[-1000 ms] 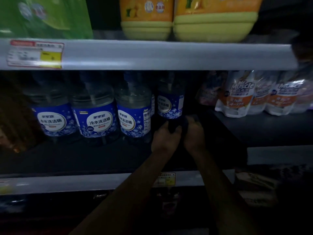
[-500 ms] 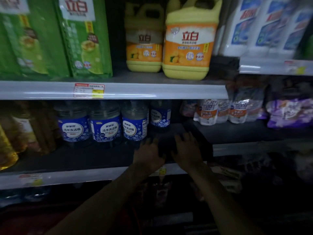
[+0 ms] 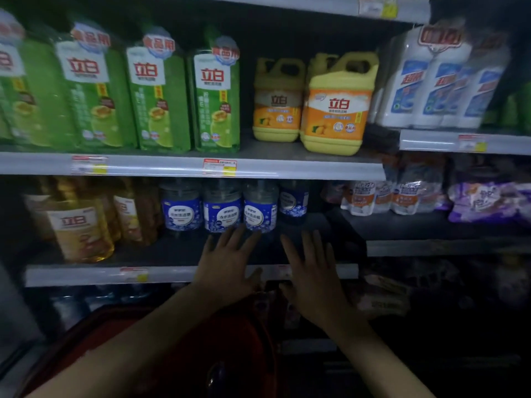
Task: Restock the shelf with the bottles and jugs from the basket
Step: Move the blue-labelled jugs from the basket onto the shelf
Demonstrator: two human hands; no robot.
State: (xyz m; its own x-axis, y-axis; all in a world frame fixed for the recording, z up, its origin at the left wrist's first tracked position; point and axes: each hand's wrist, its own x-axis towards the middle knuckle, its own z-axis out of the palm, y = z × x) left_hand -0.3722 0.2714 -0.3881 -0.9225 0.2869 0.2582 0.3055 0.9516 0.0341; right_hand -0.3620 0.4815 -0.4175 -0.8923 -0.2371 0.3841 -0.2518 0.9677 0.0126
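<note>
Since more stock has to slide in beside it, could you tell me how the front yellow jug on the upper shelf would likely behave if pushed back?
The front yellow jug looks full, so probably heavy. Its broad flat base suggests sliding rather than tipping. The moulded handle should give a firm grip.

On the middle shelf four bottles stand in a row, the rightmost one further back. Jugs stand on the shelf above. The basket is below, before the shelves.
</note>
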